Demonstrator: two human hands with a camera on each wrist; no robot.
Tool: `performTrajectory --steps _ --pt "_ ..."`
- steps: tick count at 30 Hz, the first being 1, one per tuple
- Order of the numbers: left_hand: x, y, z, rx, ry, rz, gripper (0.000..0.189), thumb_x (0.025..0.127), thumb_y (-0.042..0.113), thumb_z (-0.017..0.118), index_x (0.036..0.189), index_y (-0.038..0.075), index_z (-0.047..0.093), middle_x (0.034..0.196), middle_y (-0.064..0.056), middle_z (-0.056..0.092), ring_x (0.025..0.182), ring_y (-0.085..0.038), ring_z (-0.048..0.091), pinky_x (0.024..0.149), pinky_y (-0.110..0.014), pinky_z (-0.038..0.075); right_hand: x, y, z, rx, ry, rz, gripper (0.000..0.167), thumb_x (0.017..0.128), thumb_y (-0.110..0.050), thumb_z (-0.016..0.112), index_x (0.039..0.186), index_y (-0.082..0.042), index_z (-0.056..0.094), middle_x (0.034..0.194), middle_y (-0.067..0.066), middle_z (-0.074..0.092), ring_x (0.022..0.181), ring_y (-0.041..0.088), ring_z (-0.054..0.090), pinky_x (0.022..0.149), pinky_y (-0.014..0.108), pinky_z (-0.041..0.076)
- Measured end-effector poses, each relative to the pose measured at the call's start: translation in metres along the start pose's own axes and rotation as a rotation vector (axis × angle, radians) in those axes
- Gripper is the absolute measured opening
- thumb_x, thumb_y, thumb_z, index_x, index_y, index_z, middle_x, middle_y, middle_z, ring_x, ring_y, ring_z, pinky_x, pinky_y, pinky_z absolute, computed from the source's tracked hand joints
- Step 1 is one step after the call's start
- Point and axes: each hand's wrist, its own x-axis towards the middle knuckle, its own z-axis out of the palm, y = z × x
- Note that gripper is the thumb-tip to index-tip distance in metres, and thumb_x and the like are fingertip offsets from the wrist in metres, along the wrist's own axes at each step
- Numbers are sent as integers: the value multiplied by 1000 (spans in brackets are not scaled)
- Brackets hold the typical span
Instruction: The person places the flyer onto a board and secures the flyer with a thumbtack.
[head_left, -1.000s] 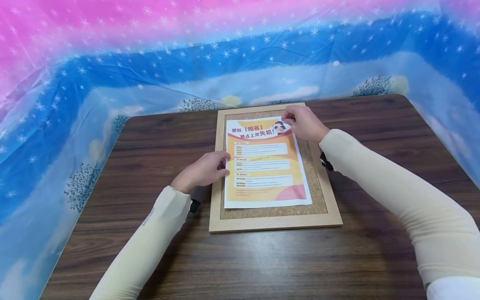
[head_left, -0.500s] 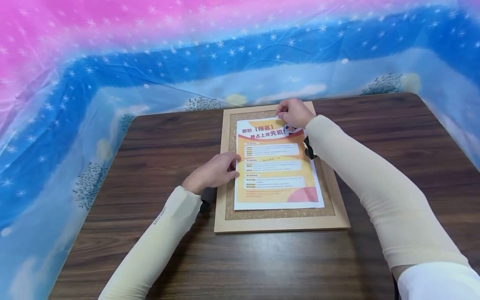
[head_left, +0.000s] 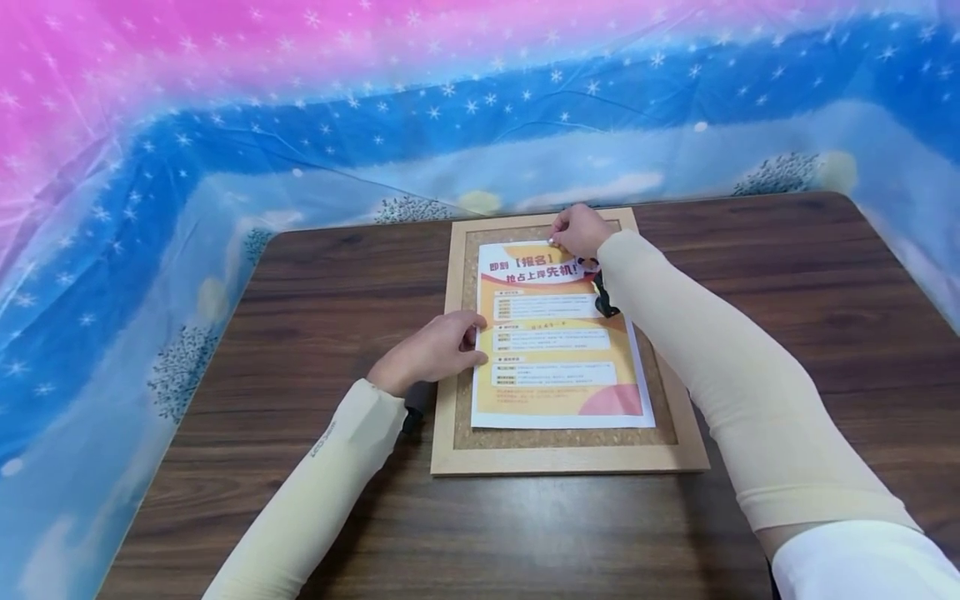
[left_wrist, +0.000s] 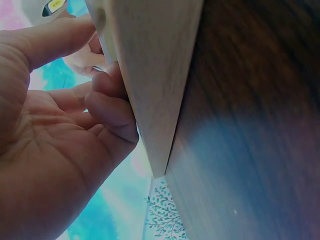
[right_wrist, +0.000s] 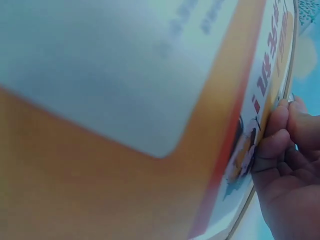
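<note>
A yellow and white printed poster (head_left: 551, 400) lies on a cork board (head_left: 570, 437) with a pale wooden frame (head_left: 510, 461). My left hand (head_left: 435, 348) rests at the poster's left edge, thumb and fingers apart, fingertips on the paper. In the left wrist view, the left hand (left_wrist: 65, 115) has its lower fingers bent against the frame's side (left_wrist: 155, 65). At the poster's top edge, right of its middle, my right hand (head_left: 581, 231) pinches a small whitish push pin (head_left: 552, 242) between thumb and index finger. The right wrist view shows the right hand (right_wrist: 287, 165) at the paper's edge.
The board lies on a dark wood-grain table (head_left: 337, 292), near its back edge. A pink and blue snowflake-patterned cloth (head_left: 420, 108) hangs behind the table and along its left side. Pale sleeves (head_left: 322, 492) cover both forearms, with dark bands at the wrists.
My right hand has moved left along the poster's top edge, away from the top right corner. The left hand keeps its place at the left edge. The head view has shifted slightly.
</note>
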Motion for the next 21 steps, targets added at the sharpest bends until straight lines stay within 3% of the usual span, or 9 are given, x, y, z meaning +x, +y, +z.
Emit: performTrajectory --steps 4,12,17,21 --pt "0 -1 1 7 -4 0 47 87 17 69 126 0 49 92 -5 51 79 -18 47 70 -31 39 3 -4 0 2 -18 29 20 99 -15 48 106 -3 62 98 13 57 88 26 52 69 36 42" --pt "1 -2 2 15 12 6 46 86 17 70 123 0 50 90 -5 51 80 -18 47 71 -31 39 8 -7 -2 -7 -12 65 23 99 -17 49 105 -1 64 100 13 57 94 27 53 74 39 43" --pt "0 -3 2 17 17 16 45 86 16 70 123 0 50 89 -5 50 80 -18 47 71 -30 38 2 -13 1 -5 12 73 23 99 -18 49 99 -2 65 96 12 56 91 27 52 72 40 44" --pt "0 -2 2 20 15 21 45 87 17 69 124 1 50 90 -5 50 79 -18 46 71 -31 37 0 -10 3 0 37 32 22 99 -18 49 98 -1 64 94 13 56 84 26 52 71 38 43"
